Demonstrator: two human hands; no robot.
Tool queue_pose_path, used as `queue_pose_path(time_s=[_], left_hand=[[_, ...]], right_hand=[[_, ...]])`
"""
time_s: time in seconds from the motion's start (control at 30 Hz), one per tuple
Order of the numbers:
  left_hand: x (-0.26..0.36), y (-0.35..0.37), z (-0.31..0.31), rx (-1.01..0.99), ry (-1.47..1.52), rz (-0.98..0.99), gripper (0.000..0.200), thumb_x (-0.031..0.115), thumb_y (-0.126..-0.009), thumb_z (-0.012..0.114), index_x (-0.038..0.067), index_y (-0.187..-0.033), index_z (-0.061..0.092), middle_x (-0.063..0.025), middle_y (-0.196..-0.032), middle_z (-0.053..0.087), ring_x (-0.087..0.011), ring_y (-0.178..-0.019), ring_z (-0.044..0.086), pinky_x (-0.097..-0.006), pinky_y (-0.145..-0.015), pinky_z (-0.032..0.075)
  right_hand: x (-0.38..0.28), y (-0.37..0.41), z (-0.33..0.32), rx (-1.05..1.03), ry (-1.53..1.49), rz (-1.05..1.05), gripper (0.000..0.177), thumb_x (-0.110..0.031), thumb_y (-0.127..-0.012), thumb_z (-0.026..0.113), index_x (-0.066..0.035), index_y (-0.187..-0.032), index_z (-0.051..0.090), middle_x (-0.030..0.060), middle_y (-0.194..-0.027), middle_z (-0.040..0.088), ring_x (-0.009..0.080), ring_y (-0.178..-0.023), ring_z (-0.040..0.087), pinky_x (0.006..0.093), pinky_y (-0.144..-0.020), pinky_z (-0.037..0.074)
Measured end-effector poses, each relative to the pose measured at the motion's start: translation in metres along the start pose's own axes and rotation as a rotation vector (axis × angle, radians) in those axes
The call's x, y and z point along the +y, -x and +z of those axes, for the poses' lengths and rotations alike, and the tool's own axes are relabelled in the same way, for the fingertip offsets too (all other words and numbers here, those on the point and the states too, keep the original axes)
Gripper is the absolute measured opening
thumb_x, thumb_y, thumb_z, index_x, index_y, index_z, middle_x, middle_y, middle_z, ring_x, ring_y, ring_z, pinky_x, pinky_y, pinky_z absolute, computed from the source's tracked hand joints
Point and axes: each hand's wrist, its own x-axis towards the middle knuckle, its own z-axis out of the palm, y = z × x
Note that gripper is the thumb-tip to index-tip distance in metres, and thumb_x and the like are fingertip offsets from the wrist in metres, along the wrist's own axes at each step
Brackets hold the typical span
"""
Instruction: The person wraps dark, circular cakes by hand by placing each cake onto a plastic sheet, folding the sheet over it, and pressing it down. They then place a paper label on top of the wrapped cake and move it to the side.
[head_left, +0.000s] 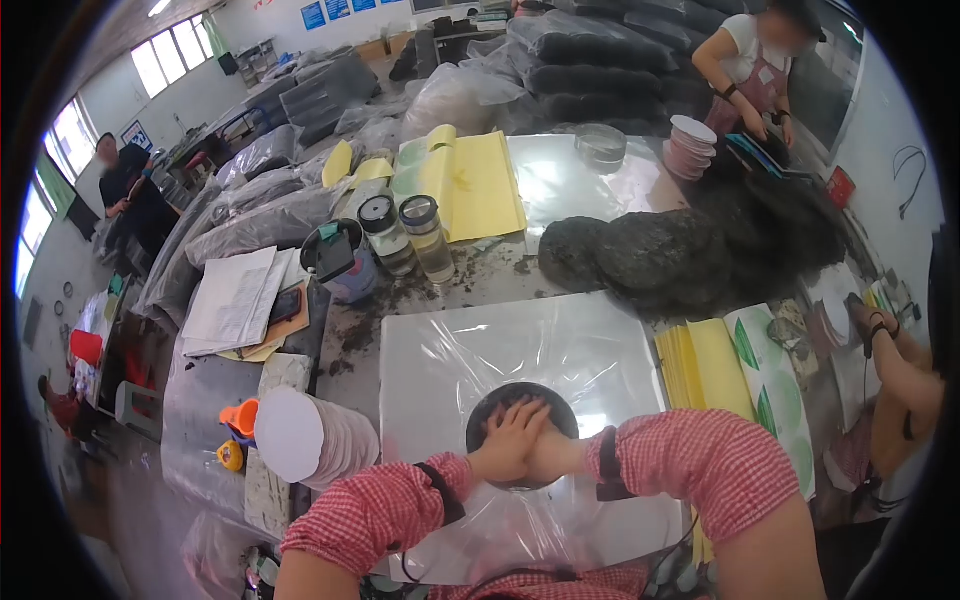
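My left hand (pixel 512 440) lies flat across my right hand (pixel 556 457), fingers stretched out. Most of the right hand's fingers are covered; only tips seem to show at the left. Both hands press on a dark round disc (pixel 557 403), whose exact kind I cannot make out. Under and around it, wrinkled clear plastic film (pixel 460 350) covers a pale square board (pixel 410 400). Beyond the board sit dark, rough slabs of clay-like material (pixel 660 250). A stack of white round sheets (pixel 300 440) leans left of my left forearm.
Two lidded jars (pixel 428 238) and a dark bin (pixel 345 262) stand behind the board. Papers (pixel 235 300) lie at the left, yellow sheets (pixel 715 365) at the right. A co-worker (pixel 750 75) works across the table; another's arms (pixel 900 350) reach in from the right.
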Motion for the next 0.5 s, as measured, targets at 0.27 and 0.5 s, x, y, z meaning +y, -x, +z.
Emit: queue_pose_path(time_s=[0.27, 0.5], left_hand=[[-0.010, 0.053, -0.040, 0.543, 0.359, -0.093, 0.053, 0.003, -0.085, 0.060, 0.006, -0.138, 0.052, -0.0203, -0.142, 0.050, -0.0403, -0.138, 0.042, -0.0452, -0.114, 0.034], [-0.050, 0.157, -0.008, 0.341, -0.100, -0.504, 0.043, 0.030, -0.098, 0.061, -0.008, -0.116, 0.064, -0.0208, -0.111, 0.070, -0.0293, -0.111, 0.067, -0.0474, -0.085, 0.053]], right_hand=[[-0.006, 0.026, -0.005, 0.600, -0.174, -0.013, 0.039, -0.025, -0.083, 0.074, -0.003, -0.115, 0.069, 0.0200, -0.127, 0.060, 0.0403, -0.122, 0.054, 0.0517, -0.110, 0.038], [-0.009, 0.191, -0.008, 0.812, -0.691, 0.911, 0.083, -0.025, -0.083, 0.080, 0.005, -0.148, 0.038, 0.0245, -0.117, 0.064, 0.0272, -0.100, 0.066, 0.0385, -0.086, 0.052]])
